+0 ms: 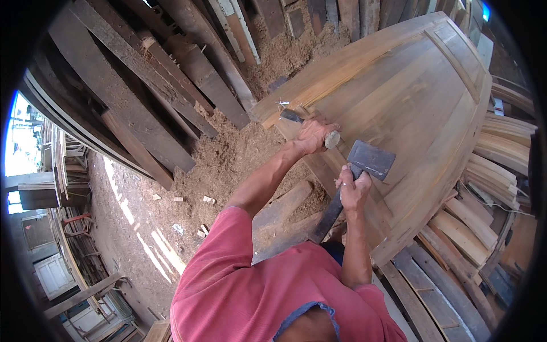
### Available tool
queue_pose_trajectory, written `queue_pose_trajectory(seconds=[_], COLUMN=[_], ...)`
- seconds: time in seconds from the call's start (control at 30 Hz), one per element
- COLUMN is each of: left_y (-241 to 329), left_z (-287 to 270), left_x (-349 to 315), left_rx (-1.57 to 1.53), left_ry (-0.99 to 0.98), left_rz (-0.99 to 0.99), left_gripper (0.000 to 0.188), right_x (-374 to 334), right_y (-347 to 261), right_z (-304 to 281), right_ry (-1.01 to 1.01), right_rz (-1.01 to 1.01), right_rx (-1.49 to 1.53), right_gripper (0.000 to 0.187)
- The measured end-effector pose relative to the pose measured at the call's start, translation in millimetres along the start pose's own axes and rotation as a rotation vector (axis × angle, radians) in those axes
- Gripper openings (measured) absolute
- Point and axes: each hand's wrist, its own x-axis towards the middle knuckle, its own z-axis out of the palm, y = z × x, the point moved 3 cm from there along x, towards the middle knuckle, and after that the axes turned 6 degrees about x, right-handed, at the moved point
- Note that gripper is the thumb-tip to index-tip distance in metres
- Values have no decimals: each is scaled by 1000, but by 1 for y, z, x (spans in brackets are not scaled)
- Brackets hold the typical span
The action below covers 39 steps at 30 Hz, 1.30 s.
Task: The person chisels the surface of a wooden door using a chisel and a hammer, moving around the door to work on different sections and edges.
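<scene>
A large wooden panel door (407, 108) lies before me, with a raised frame around its inset panels. My left hand (315, 133) is closed around a chisel (292, 115). The chisel's dark metal blade points left toward the door's near left corner, and its pale round handle end (332, 138) sticks out on the right of my fist. My right hand (354, 187) grips a dark, square-headed mallet (371, 160) close below its head. That head is raised a short way to the right of the chisel handle, apart from it. Down toward my body runs the mallet's long handle.
Sawdust and shavings (228, 154) cover the ground at the left, with small wood offcuts (208, 199) on it. Long dark planks (125, 91) lean at the upper left. Stacked curved boards (501, 142) line the right side. A worn plank (282, 208) lies beside my left arm.
</scene>
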Motion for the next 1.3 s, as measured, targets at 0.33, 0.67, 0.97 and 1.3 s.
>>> queue_pose_trajectory(seconds=[0.33, 0.67, 0.97, 1.3], left_y=[-11, -6, -34, -120], left_z=[-10, -1, -1, -32], left_x=[-4, -25, -39, -71], left_rx=[-10, 100, 187, 322], left_ry=[45, -119, -155, -282], left_rz=[-37, 43, -41, -704], left_gripper=[59, 62, 63, 81], right_x=[-8, 5, 17, 10], right_y=[-91, 0, 38, 46], right_z=[-31, 0, 29, -59], right_ry=[416, 30, -171, -138], right_rz=[-448, 228, -163, 305], right_rx=[123, -117, -500, -195], right_gripper=[17, 18, 22, 15])
